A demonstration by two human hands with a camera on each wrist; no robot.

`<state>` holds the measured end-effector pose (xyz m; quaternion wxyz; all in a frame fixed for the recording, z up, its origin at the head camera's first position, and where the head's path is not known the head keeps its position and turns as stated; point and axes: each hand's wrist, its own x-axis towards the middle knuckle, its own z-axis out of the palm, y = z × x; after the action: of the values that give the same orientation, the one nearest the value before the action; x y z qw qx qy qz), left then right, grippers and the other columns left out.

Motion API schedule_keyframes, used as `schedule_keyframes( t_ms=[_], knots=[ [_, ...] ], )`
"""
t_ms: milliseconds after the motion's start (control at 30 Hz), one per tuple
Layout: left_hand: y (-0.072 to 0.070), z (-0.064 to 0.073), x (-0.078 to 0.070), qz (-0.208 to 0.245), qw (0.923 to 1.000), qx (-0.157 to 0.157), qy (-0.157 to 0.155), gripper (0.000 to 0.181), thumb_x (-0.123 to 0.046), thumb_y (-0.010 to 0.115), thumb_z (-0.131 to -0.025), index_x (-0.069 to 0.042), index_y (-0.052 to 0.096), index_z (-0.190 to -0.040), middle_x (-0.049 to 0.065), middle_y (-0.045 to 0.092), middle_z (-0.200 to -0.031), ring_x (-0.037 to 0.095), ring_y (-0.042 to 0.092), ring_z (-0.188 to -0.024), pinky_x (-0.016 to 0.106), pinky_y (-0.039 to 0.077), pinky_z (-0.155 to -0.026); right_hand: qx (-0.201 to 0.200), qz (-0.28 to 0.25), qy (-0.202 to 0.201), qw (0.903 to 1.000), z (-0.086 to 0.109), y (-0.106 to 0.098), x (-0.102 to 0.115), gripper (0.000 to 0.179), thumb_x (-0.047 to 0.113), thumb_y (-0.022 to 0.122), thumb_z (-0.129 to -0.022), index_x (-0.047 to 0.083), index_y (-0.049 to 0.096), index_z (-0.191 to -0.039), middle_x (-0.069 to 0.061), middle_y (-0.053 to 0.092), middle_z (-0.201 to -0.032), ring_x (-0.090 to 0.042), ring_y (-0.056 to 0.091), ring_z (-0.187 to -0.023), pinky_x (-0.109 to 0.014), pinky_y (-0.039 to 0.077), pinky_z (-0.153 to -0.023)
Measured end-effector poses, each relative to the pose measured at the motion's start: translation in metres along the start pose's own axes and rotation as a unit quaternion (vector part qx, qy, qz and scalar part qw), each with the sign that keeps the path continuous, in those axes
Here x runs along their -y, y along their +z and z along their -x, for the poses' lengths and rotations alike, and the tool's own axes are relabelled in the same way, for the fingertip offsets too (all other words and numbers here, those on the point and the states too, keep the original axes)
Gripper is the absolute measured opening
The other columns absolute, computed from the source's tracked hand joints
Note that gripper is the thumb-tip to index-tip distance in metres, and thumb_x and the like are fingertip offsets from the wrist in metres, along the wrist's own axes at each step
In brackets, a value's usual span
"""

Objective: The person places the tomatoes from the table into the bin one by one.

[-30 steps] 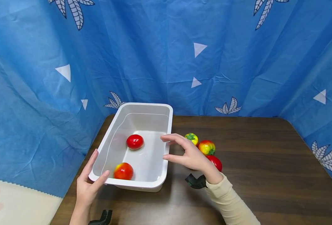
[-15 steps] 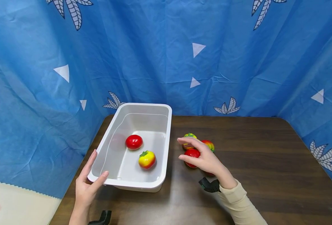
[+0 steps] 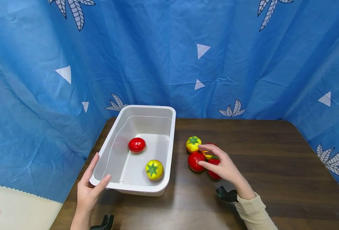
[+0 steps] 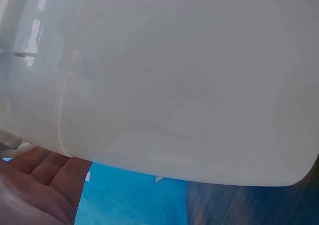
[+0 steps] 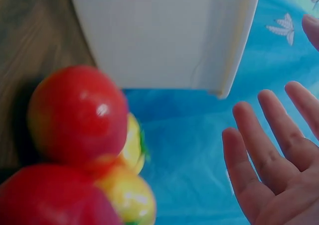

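A white plastic bin [image 3: 134, 187] stands on the left of the table. My left hand [image 3: 88, 190] holds its near left corner, thumb over the rim and fingers on the outer wall. Inside lie a red toy tomato [image 3: 137, 145] and a yellow one [image 3: 154, 170] with a green top. My right hand [image 3: 225, 164] hovers with parted fingers over several more toy tomatoes. Among them are a red one [image 3: 193, 163], a yellow one [image 3: 192, 146] and another red one [image 3: 212, 174] partly behind the hand. In the right wrist view that hand [image 5: 279, 185] has nothing in its fingers.
The dark wooden table [image 3: 273, 159] carries the bin and the tomatoes. A blue curtain [image 3: 157, 57] hangs behind and at both sides. A pale cloth [image 3: 19, 210] shows at the lower left.
A red-yellow tomato has rolled rightward in the bin, turning its green top up. My right hand has drawn back from the bin's right rim to the tomatoes. The left hand stays put.
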<state>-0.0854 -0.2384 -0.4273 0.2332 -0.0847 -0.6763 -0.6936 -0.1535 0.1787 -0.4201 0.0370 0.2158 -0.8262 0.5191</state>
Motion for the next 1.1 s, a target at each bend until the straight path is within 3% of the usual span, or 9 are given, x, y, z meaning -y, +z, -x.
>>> schedule_keyframes(
  t_ms=[300, 533, 767, 1100],
  knots=[
    [0.000, -0.001, 0.002, 0.002, 0.9999, 0.007, 0.010, 0.074, 0.029, 0.056, -0.070, 0.007, 0.037, -0.139, 0.013, 0.037, -0.147, 0.019, 0.043, -0.122, 0.019, 0.046, -0.086, -0.020, -0.005, -0.006, 0.9998, 0.012, -0.007, -0.022, 0.049, 0.012, 0.074, -0.080, 0.015, 0.056, -0.126, -0.009, 0.059, -0.122, -0.028, 0.054, -0.109, -0.038, 0.047, -0.092],
    [-0.001, -0.001, 0.002, -0.006, 1.0000, 0.003, 0.003, 0.074, 0.028, 0.056, -0.071, 0.007, 0.038, -0.139, 0.012, 0.038, -0.146, 0.020, 0.044, -0.119, 0.021, 0.048, -0.082, -0.029, 0.033, 0.025, 0.9987, 0.019, -0.011, 0.001, 0.048, 0.004, 0.073, -0.078, 0.001, 0.056, -0.123, -0.013, 0.059, -0.121, -0.024, 0.055, -0.109, -0.016, 0.042, -0.089],
    [-0.001, 0.000, 0.001, -0.010, 0.9999, 0.001, -0.002, 0.073, 0.028, 0.056, -0.071, 0.006, 0.038, -0.139, 0.012, 0.038, -0.146, 0.021, 0.045, -0.118, 0.021, 0.049, -0.081, -0.041, 0.051, 0.047, 0.9968, 0.026, -0.011, -0.012, 0.046, 0.008, 0.074, -0.079, 0.001, 0.057, -0.121, -0.012, 0.060, -0.120, -0.027, 0.054, -0.109, -0.048, 0.045, -0.092],
    [-0.001, 0.000, 0.001, -0.012, 0.9999, -0.001, -0.004, 0.074, 0.027, 0.056, -0.071, 0.006, 0.038, -0.139, 0.012, 0.039, -0.146, 0.021, 0.044, -0.118, 0.021, 0.049, -0.081, -0.050, 0.064, 0.075, 0.9939, 0.037, -0.011, -0.066, 0.048, 0.017, 0.074, -0.081, 0.010, 0.057, -0.125, -0.007, 0.057, -0.125, -0.025, 0.049, -0.114, -0.053, 0.042, -0.094]
  ],
)
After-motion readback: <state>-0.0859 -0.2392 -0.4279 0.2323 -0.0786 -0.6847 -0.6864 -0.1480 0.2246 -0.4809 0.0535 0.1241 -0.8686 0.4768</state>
